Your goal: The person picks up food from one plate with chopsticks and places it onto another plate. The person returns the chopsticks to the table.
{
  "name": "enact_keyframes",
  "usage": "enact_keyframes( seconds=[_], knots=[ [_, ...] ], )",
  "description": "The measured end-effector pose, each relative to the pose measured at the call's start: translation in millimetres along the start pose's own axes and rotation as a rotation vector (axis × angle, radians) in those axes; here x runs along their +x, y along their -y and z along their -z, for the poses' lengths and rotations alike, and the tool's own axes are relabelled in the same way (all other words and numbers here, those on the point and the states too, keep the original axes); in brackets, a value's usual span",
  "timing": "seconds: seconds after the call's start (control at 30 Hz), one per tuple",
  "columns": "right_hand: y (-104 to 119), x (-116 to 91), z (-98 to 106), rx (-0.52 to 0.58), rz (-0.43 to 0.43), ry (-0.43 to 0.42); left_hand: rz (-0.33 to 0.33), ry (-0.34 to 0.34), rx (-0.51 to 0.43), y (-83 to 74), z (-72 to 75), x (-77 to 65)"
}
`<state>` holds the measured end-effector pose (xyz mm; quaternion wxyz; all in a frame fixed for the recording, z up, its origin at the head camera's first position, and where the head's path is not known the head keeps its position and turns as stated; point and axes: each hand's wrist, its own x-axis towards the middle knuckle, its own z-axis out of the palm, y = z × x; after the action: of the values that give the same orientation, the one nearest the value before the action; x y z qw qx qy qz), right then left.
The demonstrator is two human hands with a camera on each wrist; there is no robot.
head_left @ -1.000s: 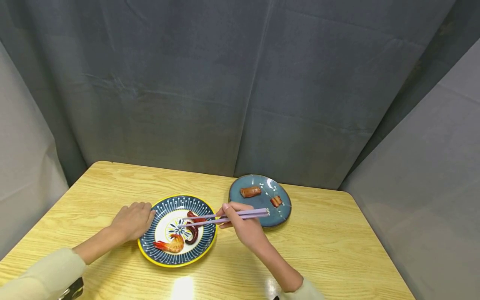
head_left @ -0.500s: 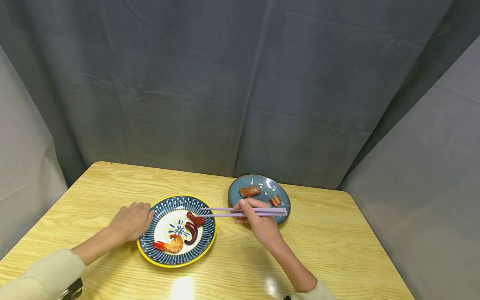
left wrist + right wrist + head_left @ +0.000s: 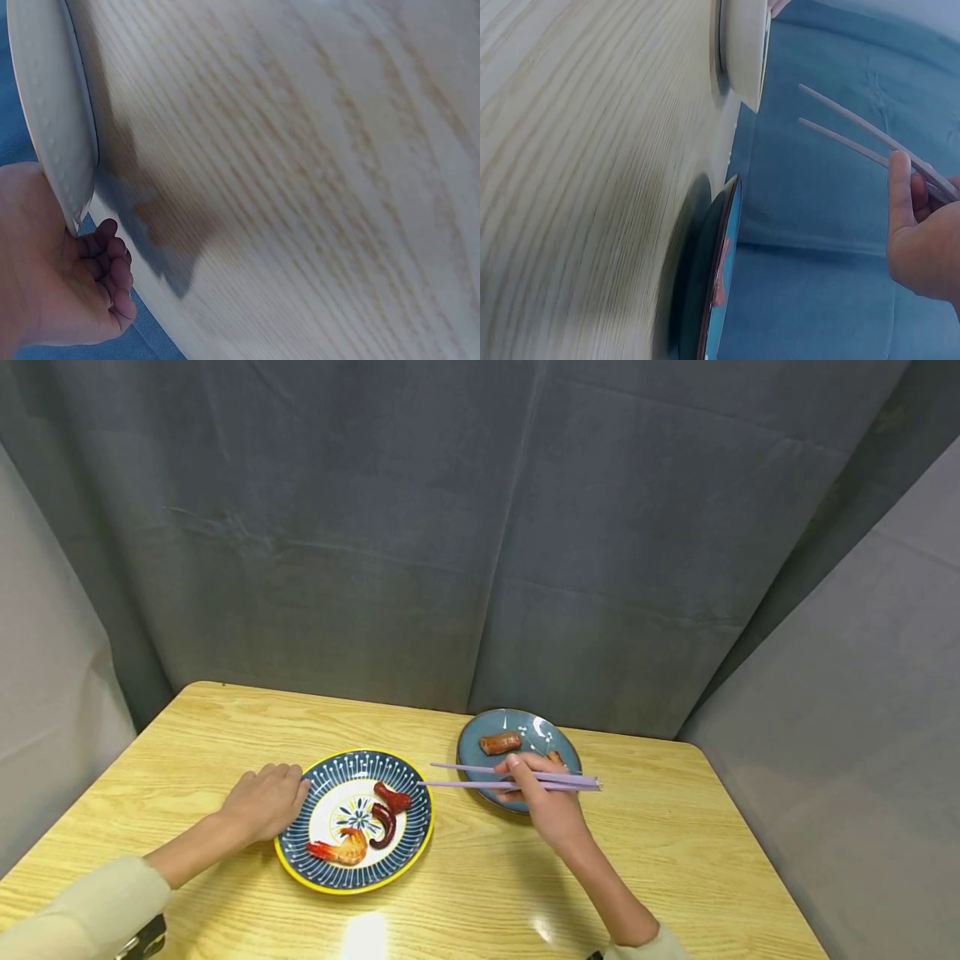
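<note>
My left hand [image 3: 266, 802] grips the left rim of a blue-and-white patterned plate [image 3: 337, 878] with a yellow edge. On that plate lie a cooked shrimp [image 3: 348, 847], a dark curled tentacle [image 3: 386, 827] and a red piece of food [image 3: 394, 797] that looks like a cut sausage. My right hand [image 3: 553, 810] holds a pair of lilac chopsticks [image 3: 572, 782] above the near side of a teal plate [image 3: 517, 722]. Their tips point left, slightly apart with nothing between them, as the right wrist view shows. A brown sausage-like piece [image 3: 500, 743] lies on the teal plate.
Another small brown piece [image 3: 554, 757] on the teal plate is partly hidden behind the right hand. Both plates stand on a light wooden table [image 3: 660, 852]. A grey curtain [image 3: 375, 568] hangs behind its far edge, with pale cloth panels on either side.
My right hand has moved right with the chopsticks, from over the patterned plate to over the teal plate. The food stays where it was, and the left hand keeps still.
</note>
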<state>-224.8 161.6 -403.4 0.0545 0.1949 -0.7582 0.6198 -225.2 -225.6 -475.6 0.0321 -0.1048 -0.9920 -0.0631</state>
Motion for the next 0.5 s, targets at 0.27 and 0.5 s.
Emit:
enact_keyframes(
  seconds=[0.27, 0.5],
  knots=[
    [-2.0, -0.4, 15.6, -0.029, -0.017, -0.013, -0.003, -0.004, -0.004, -0.6, 0.8, 0.0],
    [-5.0, -3.0, 30.9, -0.049, -0.031, -0.039, -0.002, -0.01, 0.0, -0.7, 0.6, -0.2]
  ],
)
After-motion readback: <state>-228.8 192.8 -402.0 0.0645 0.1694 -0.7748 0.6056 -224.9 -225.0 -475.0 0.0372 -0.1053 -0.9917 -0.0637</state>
